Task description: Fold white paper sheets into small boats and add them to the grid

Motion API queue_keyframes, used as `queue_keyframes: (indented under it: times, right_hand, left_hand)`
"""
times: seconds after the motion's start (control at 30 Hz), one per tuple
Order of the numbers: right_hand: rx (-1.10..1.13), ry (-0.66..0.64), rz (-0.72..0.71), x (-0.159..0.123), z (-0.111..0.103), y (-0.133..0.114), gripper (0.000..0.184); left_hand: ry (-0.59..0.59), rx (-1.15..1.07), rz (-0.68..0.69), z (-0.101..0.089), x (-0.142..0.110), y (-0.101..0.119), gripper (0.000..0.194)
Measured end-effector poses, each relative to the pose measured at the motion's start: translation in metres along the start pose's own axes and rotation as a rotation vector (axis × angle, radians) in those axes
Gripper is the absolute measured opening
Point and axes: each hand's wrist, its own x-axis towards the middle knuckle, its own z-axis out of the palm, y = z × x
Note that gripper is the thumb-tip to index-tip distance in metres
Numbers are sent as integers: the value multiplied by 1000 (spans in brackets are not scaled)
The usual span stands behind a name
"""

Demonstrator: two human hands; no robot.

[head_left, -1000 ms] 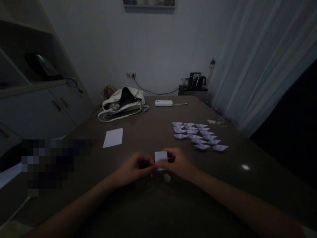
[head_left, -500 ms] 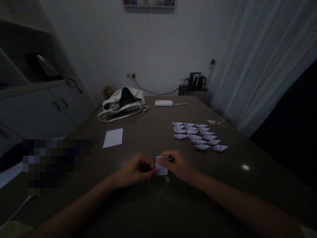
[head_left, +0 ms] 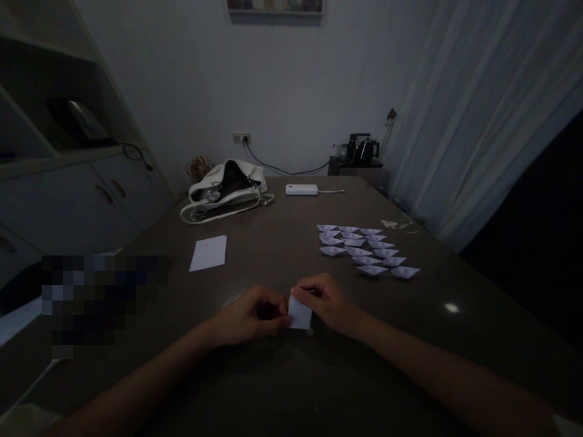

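Left hand (head_left: 246,315) — paper (head_left: 301,315) between — right hand (head_left: 334,308)

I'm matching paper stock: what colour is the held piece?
The held paper looks white; see the head view.

Paper (head_left: 300,314) between hands (head_left: 334,306), boats (head_left: 359,251) right, bag (head_left: 234,196) behind.

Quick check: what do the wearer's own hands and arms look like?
The left hand and right hand are bare: no gloves, watch or bracelet visible. The left forearm and right forearm are uncovered; a pale left sleeve and a whitish right sleeve just show at the bottom corners.
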Motion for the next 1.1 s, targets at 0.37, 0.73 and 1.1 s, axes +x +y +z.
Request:
queue_keyframes:
  times: [0.37, 0.73, 1.1]
  right_hand:
    - [351, 154, 85, 6, -5, 5, 40]
    - [348, 33, 58, 6, -7, 6, 30]
    - [202, 6, 15, 1, -4, 1, 23]
  left_hand:
    - [87, -199, -7, -9, 6, -3, 33]
    - [40, -67, 11, -5, 7, -6, 29]
    - [135, 78, 24, 0, 0, 7, 43]
